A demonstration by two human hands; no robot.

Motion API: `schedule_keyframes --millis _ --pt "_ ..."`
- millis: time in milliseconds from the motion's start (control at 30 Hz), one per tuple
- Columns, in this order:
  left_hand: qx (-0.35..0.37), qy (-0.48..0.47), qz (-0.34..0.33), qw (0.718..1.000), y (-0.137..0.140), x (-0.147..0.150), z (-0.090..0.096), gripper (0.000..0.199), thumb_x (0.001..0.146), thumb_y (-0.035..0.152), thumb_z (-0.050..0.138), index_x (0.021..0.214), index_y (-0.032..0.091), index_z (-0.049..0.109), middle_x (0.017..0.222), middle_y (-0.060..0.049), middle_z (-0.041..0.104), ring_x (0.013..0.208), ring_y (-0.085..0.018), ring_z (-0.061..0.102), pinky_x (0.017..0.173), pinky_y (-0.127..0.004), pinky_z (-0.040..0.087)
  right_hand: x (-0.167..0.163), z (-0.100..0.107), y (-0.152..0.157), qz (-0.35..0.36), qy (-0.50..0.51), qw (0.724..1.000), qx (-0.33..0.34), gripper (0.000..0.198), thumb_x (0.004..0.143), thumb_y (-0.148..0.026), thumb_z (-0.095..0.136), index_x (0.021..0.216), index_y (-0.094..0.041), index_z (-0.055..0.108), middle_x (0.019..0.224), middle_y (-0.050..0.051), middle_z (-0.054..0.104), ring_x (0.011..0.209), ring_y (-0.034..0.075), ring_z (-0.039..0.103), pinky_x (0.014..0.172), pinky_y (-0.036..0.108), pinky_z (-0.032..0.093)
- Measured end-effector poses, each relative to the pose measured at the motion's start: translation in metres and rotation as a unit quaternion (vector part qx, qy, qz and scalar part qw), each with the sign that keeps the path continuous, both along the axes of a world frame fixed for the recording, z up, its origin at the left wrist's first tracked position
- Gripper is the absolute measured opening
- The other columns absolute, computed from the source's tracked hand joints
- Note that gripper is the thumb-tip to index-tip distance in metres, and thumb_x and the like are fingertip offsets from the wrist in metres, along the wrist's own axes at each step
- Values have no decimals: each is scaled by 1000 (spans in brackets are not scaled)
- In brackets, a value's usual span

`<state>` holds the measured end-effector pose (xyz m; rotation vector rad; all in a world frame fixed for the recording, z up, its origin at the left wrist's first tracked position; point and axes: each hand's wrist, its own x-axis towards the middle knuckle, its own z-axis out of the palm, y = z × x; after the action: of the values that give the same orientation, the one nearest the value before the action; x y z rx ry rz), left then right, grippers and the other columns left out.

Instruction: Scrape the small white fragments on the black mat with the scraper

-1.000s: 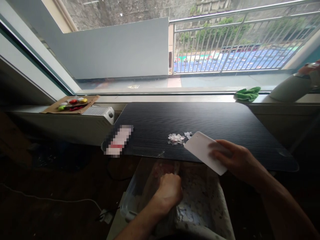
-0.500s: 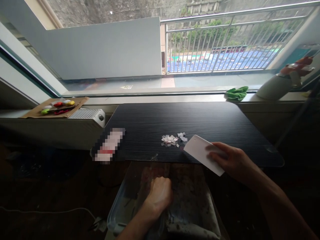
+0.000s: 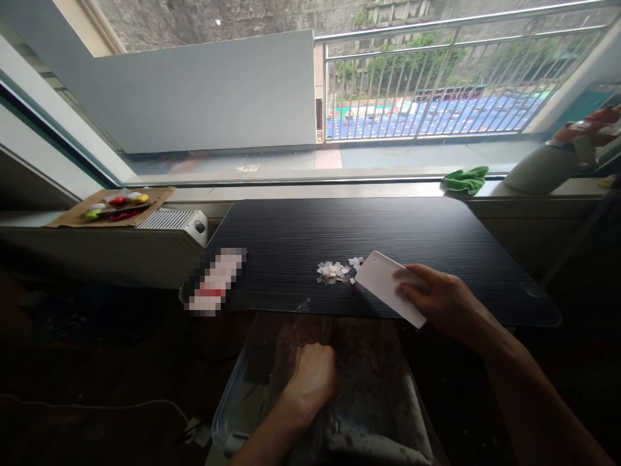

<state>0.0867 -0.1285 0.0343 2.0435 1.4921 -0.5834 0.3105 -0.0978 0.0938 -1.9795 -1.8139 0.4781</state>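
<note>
My right hand grips a white plastic scraper, a flat sheet with a rounded corner and a small hole. The scraper is tilted over the near part of the black tabletop. Its left edge comes up beside a small heap of white paper scraps, with a few loose bits lying close to that edge. Lower down, my left hand is closed in a fist above a clear plastic bin. Its fingertips and palm are hidden, so whatever it may hold does not show.
A pixelated pale item lies at the table's left edge. On the sill are a green cloth, a grey-white vase-like object and cardboard bearing colourful pieces. A white cable runs across the floor at lower left.
My right hand and the scraper have moved up and slightly left relative to the table, closer to the scraps. My left hand stays in its fist. The whole view has shifted slightly.
</note>
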Motion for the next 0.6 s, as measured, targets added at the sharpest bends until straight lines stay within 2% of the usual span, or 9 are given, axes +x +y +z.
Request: schedule_keyframes --millis 200,400,600 --pt "-9 1 3 1000 2 1 0 36 77 10 45 101 8 72 100 -23 70 100 -34 66 84 -41 52 -6 5 2 8 -10 1000 -18 29 78 -33 52 99 -23 70 67 1 68 51 15 58 51 25 41" --pt "4 -6 -1 1000 0 -2 -4 35 78 11 45 99 8 73 98 -22 71 99 -32 67 84 -40 53 -2 6 -7 34 -18 999 -8 26 79 -32 51 95 -25 70 69 -1 70 55 15 60 53 24 42" --pt "13 -6 -5 1000 0 -1 -4 35 77 10 45 97 8 73 97 -22 71 97 -33 68 84 -42 54 3 5 -9 7 -39 999 1 28 80 -33 50 98 -24 69 68 0 69 52 15 59 52 25 41"
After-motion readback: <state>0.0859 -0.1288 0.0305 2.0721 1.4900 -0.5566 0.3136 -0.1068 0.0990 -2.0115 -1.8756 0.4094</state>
